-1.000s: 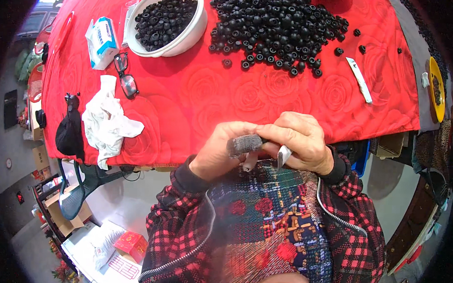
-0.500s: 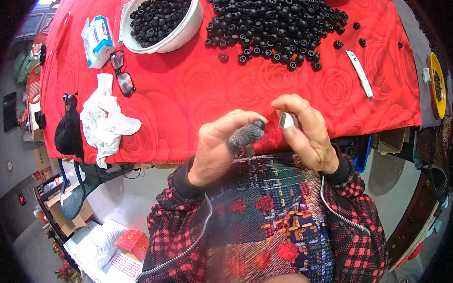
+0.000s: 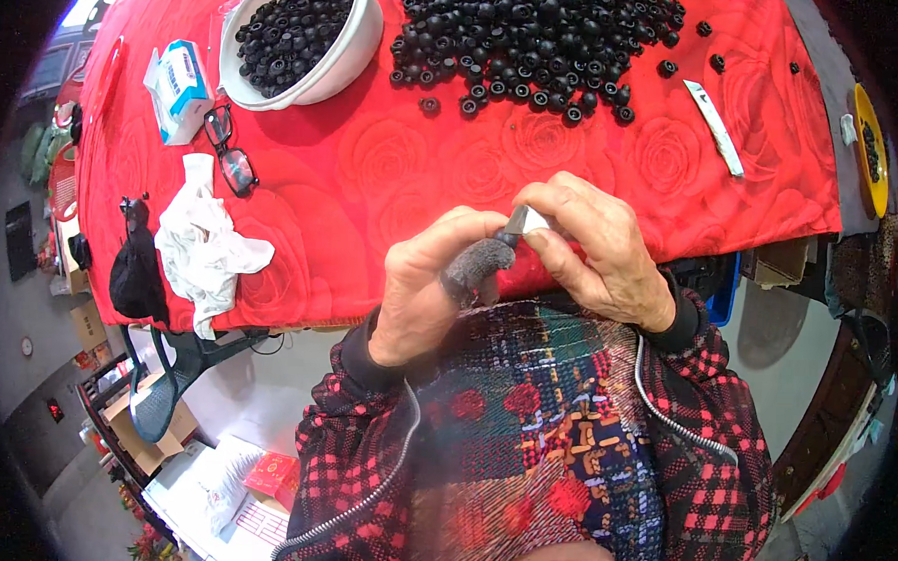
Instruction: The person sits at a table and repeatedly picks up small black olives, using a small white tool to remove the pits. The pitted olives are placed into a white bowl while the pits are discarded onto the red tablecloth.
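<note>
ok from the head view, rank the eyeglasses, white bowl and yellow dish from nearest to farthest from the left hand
Measured from the left hand:
1. Eyeglasses, on the red cloth up and to its left, beside the crumpled white cloth.
2. White bowl of black pieces, farther up at the table's far left.
3. Yellow dish, far across at the table's right edge.

Both hands meet just in front of the chest, forearms in red-and-black checked sleeves coming up from the lower edge. The left hand (image 3: 424, 290) is curled, knuckles up, its thumb wearing a grey fabric cover that points toward the other hand. The right hand (image 3: 593, 251) bends at the wrist, fingers (image 3: 561, 200) arched over and pinched together, seemingly touching the covered thumb tip.
</note>
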The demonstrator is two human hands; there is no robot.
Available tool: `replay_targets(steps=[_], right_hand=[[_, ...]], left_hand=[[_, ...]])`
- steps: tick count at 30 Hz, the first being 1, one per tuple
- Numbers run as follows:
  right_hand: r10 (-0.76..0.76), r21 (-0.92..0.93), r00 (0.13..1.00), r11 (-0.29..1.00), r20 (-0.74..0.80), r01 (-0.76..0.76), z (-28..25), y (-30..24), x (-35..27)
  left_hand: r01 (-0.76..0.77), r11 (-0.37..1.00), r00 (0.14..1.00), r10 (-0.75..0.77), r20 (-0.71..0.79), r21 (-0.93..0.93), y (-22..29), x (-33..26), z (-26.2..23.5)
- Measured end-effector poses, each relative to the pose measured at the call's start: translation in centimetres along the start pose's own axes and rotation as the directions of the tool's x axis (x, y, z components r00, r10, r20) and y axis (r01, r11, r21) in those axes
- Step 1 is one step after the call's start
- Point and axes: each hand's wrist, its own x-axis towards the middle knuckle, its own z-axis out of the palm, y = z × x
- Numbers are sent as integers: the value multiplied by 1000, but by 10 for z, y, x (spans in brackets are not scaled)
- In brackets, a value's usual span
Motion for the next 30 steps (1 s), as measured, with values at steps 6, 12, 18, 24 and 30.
replay_targets(steps=[6,12,18,24,30], right_hand=[[-4,9,1000,1000,24,3,-1,3,1],[-39,42,998,998,56,37,-3,9,1],[-81,102,993,992,86,72,-5,15,3],[-115,149,989,984,90,101,-3,28,0],[-188,158,969,974,157,163,0,34,-4]], left_hand=[[13,999,1000,-12,21,-43,0,2,0],[76,994,997,-73,38,-75,0,2,-1],[127,979,991,-120,51,-159,-8,-1,-4],[200,932,980,-195,50,-301,-14,-1,-2],[217,932,970,-239,-43,-290,-6,3,4]])
